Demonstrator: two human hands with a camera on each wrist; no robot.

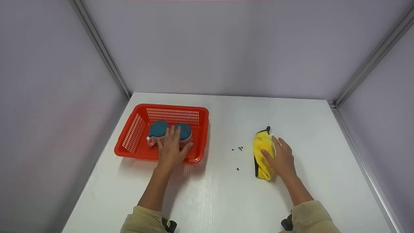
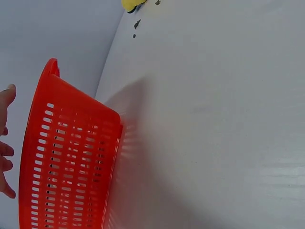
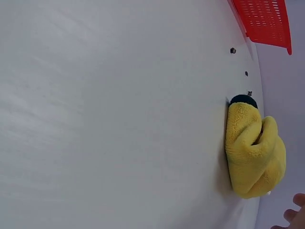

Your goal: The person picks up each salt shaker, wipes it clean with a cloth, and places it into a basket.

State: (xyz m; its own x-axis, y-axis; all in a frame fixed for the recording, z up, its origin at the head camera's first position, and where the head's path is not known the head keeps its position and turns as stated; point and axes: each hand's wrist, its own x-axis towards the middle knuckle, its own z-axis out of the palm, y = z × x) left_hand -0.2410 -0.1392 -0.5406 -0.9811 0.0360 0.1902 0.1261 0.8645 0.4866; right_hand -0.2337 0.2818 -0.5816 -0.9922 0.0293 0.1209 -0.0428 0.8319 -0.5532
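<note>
Two lidded containers with round teal tops stand side by side in a red plastic basket [image 1: 129, 152]: the left container [image 1: 158, 128] and the right container [image 1: 184, 132]. My left hand [image 1: 170, 152] reaches over the basket's front rim, fingers spread above the containers and overlapping both in the head view. In the left wrist view, its fingers [image 2: 5, 151] show beyond the basket's slotted side. A bunched yellow cloth [image 1: 263, 158] with black edging lies on the table. My right hand [image 1: 282, 159] hovers at its right side, fingers loosely bent and holding nothing.
Several small dark bits [image 1: 240, 148] are scattered on the white table [image 1: 220, 200] between basket and cloth. Pale panels [image 1: 226, 48] with metal corner posts enclose the table at the back and sides.
</note>
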